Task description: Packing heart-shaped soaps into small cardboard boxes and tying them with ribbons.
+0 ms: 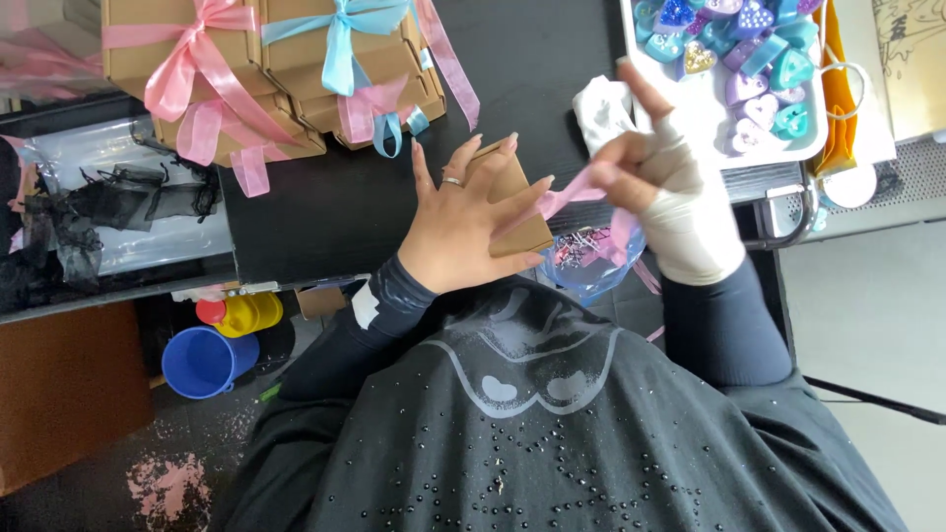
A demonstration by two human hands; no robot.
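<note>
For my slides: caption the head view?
Left hand steadies small brown cardboard box; bandaged right hand pulls pink ribbon.

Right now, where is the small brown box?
In the head view, centre: the small brown box lies on the black table under the left hand, beside the pink ribbon.

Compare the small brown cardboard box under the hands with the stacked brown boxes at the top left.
The small brown cardboard box has loose pink ribbon not yet tied; the stacked brown cardboard boxes carry finished pink and blue bows. It sits alone under the left hand; they are piled. All are plain brown cardboard.
</note>
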